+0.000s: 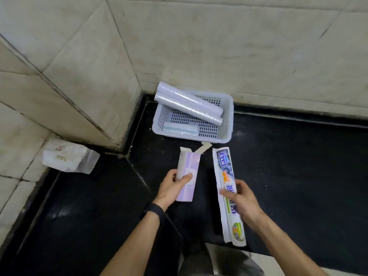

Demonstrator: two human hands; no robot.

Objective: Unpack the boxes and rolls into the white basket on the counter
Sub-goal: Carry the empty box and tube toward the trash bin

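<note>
Two grasps: left fingers (170, 174) wrap purple box (190, 166) low; right fingers (229, 194) clasp printed roll (224, 166) mid-length.

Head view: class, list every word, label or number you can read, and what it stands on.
Nothing quotable.
Printed pack in the right hand: coloured characters, too blurred to read.
Purple box in the left hand: no legible text.
White paper bag: reddish marks, too blurred.
</note>
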